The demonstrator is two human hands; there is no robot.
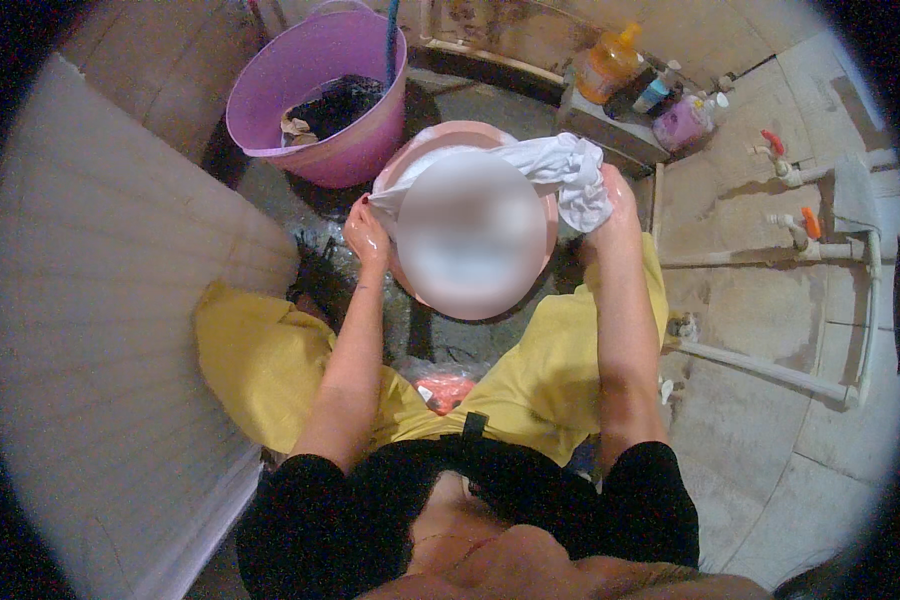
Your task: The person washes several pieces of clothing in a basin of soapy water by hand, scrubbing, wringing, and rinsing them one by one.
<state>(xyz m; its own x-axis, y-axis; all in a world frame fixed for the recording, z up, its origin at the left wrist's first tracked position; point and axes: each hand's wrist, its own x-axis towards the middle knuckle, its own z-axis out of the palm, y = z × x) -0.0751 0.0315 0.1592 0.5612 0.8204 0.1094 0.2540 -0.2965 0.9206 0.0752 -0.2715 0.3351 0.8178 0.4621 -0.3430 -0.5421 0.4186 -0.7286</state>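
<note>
A wet white cloth (542, 160) is stretched across the far part of a round pink basin (541, 262). On the left, my left hand (368, 236) is closed on one end of it, close to the basin's rim, with suds on the skin. My right hand (616, 200) grips the bunched other end, which hangs just beyond the basin's right rim. A blurred patch covers most of the basin's inside, so its contents cannot be made out. Whether the bunched part is a garment is unclear.
A large purple tub (320, 160) holding dark stuff stands at the far left, a blue pole (392, 45) in it. An orange jug (607, 65) and several bottles sit on a ledge at the far right. Taps (800, 226) and pipes run along the right wall.
</note>
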